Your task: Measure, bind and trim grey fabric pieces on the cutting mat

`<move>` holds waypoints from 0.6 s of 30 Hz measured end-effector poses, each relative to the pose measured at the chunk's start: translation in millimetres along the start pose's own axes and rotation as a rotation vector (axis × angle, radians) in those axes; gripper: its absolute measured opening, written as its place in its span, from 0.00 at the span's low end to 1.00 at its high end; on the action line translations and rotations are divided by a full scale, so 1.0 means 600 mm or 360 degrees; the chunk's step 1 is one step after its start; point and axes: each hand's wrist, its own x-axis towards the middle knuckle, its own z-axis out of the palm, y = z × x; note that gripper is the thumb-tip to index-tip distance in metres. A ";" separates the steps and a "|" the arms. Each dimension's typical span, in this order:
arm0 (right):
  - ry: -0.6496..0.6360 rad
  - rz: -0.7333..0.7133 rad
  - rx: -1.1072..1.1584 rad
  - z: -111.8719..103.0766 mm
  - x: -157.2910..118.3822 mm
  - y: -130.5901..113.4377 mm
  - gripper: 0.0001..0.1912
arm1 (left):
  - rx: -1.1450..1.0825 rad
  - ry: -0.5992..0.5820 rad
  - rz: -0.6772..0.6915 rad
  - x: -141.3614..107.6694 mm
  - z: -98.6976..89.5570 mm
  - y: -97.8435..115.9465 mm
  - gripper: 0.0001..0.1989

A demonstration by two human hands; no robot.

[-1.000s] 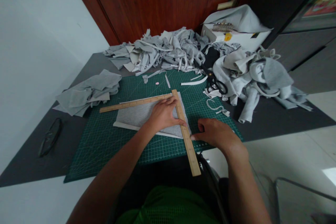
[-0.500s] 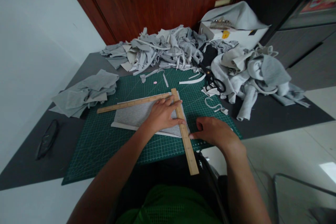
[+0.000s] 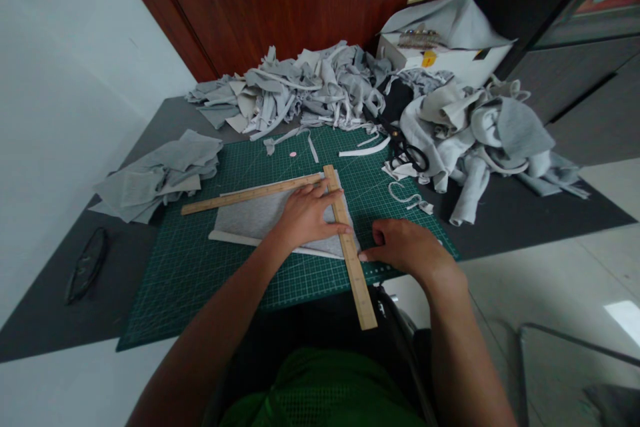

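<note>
My left hand (image 3: 311, 211) lies flat with its fingers spread, pressing a wooden ruler (image 3: 356, 280) onto a folded grey piece of cloth (image 3: 250, 219). This ruler crosses the cloth's right end and juts past the mat's front edge. A second wooden ruler (image 3: 225, 202) runs along the cloth's far edge, its right end meeting the first. Just right of the upright ruler, my right hand (image 3: 406, 247) rests low over the green cutting mat (image 3: 200, 293). Its fingers are curled, and the thumb tip is by the cloth's near right corner. What those fingers hold, if anything, is hidden.
Black-handled scissors (image 3: 407, 150) lie at the mat's right edge beside a heap of grey cloth (image 3: 510, 133). Another scrap pile (image 3: 310, 87) lines the back. Stacked cloth pieces (image 3: 165, 170) and a dark oblong object (image 3: 87, 265) are at left. Thin strips (image 3: 365, 149) lie on the mat.
The whole view has shifted slightly. Both hands, the rulers and the cloth keep the same places relative to each other.
</note>
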 end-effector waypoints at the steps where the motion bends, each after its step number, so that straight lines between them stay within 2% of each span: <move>1: 0.0003 0.0003 -0.0004 -0.001 0.000 -0.001 0.16 | -0.0005 0.0004 0.0001 0.000 0.000 0.000 0.46; 18: -0.0024 0.0045 -0.0023 -0.001 -0.001 0.002 0.17 | -0.0020 -0.0045 -0.0010 0.002 -0.006 -0.001 0.46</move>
